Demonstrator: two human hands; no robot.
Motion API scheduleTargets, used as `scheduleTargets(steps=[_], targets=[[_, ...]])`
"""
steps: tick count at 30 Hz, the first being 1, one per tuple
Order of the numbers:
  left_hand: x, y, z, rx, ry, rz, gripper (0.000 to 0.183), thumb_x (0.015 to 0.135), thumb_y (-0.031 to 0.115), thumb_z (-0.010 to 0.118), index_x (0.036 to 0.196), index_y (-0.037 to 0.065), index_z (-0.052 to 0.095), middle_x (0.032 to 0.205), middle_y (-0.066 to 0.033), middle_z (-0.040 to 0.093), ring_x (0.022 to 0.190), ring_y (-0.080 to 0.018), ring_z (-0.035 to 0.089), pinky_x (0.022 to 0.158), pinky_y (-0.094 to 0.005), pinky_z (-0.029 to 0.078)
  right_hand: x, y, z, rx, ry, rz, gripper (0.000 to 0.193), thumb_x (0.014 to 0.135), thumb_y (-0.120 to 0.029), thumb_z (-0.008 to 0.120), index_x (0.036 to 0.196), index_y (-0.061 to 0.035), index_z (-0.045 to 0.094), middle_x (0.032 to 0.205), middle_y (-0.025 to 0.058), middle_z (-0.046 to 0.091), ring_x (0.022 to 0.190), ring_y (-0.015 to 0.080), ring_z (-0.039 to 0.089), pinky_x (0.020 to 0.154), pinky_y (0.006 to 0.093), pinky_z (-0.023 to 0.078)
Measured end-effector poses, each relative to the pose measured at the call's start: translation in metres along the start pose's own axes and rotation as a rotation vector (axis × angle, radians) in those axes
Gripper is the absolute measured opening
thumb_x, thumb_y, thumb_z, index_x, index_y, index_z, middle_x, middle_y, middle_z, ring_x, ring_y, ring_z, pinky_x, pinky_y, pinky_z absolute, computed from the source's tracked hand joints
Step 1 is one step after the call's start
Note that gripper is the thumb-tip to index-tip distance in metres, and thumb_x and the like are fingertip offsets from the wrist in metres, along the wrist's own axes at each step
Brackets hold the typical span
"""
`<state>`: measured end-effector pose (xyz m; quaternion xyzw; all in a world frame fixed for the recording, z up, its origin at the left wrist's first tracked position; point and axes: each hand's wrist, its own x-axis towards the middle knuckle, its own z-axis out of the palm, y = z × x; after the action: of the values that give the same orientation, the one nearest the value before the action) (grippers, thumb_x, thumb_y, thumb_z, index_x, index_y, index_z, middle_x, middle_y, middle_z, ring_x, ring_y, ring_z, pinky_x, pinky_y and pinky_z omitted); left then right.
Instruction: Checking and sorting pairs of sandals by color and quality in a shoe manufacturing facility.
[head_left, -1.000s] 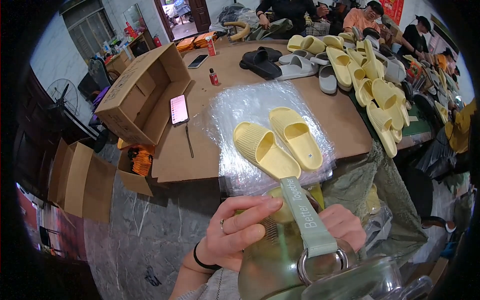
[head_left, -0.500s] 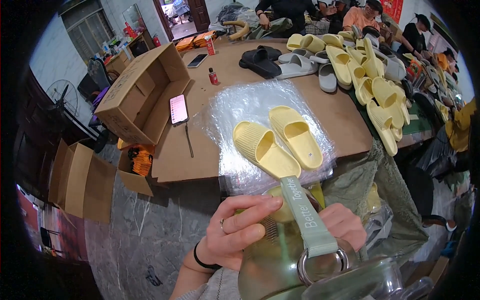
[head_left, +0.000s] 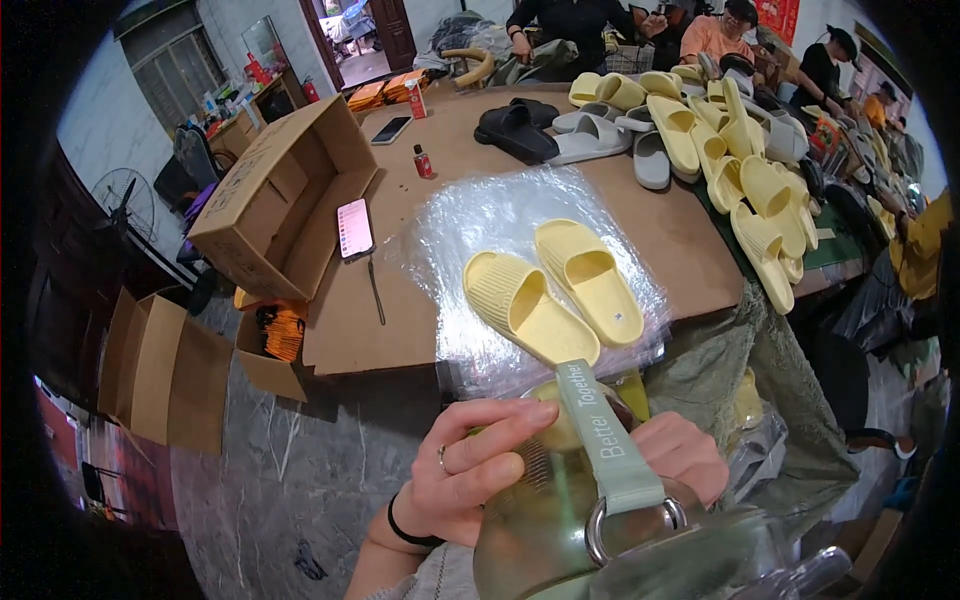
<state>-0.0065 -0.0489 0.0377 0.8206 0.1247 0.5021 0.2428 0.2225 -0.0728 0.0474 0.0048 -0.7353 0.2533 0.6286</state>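
Left hand [head_left: 465, 460] grasps the green bottle [head_left: 540, 525] by its side, holding it close to the person, short of the table [head_left: 405, 335], while the right hand [head_left: 690, 455] sits curled at the other side, fingers hidden, so I can't tell whether it grips. As I judge it, the bottle is already up but not yet set down; past its strap [head_left: 612, 430], two yellow slides [head_left: 552, 328] lie unbagged on clear plastic [head_left: 470, 215], with a phone [head_left: 354, 230] and an open carton [head_left: 285, 195] to their left.
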Motion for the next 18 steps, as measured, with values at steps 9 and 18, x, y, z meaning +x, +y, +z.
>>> scheduleTargets(steps=[9, 18], targets=[[0.009, 0.009, -0.005, 0.018, -0.053, -0.053, 0.074, 0.082, 0.029, 0.082, 0.145, 0.014, 0.046, 0.138, -0.022, 0.06, 0.117, -0.0383, 0.062, 0.095, -0.0414, 0.051, -0.006, -0.002, -0.01, 0.075, -0.053, 0.039, 0.036, 0.095, -0.014, 0.059, 0.064, -0.0024, 0.046, 0.06, 0.0128, 0.054, 0.042, 0.0229, 0.05, 0.037, 0.0356, 0.036], [0.011, 0.011, -0.009, 0.039, -0.076, -0.057, 0.076, 0.082, 0.029, 0.081, 0.147, 0.013, 0.045, 0.138, -0.0225, 0.06, 0.118, -0.0383, 0.062, 0.096, -0.0419, 0.052, -0.005, 0.001, -0.011, 0.09, -0.069, -0.012, 0.035, 0.093, -0.009, 0.061, 0.064, -0.003, 0.042, 0.059, 0.0118, 0.052, 0.04, 0.0212, 0.048, 0.035, 0.0347, 0.034]])
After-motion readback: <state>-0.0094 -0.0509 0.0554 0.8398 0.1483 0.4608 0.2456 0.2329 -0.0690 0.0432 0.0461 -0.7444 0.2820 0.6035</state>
